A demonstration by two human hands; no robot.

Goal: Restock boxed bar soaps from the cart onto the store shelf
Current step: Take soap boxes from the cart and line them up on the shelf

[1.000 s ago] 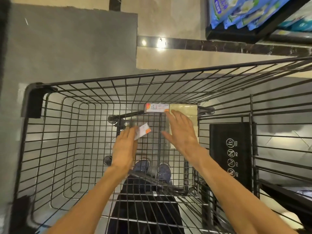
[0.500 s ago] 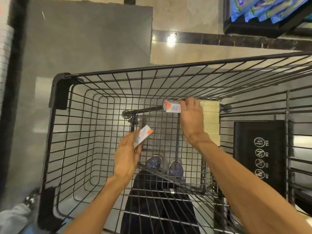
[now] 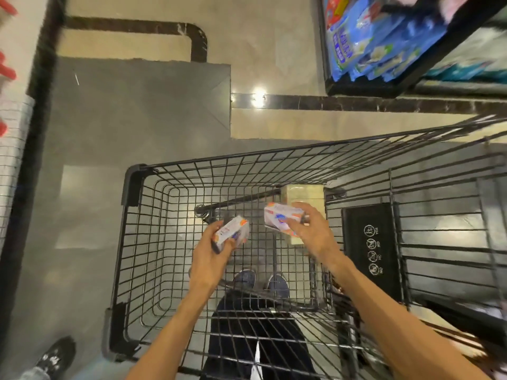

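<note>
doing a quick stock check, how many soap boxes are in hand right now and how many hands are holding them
Soap boxes: 2, a left soap box and a right soap box
Hands gripping them: 2, the left hand and the right hand
Total: 4

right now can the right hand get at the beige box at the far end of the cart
Probably not for a grip: the right hand already holds a soap box, so its fingers are taken. The beige box lies just beyond it inside the cart with nothing between, so it could likely touch it.
</note>
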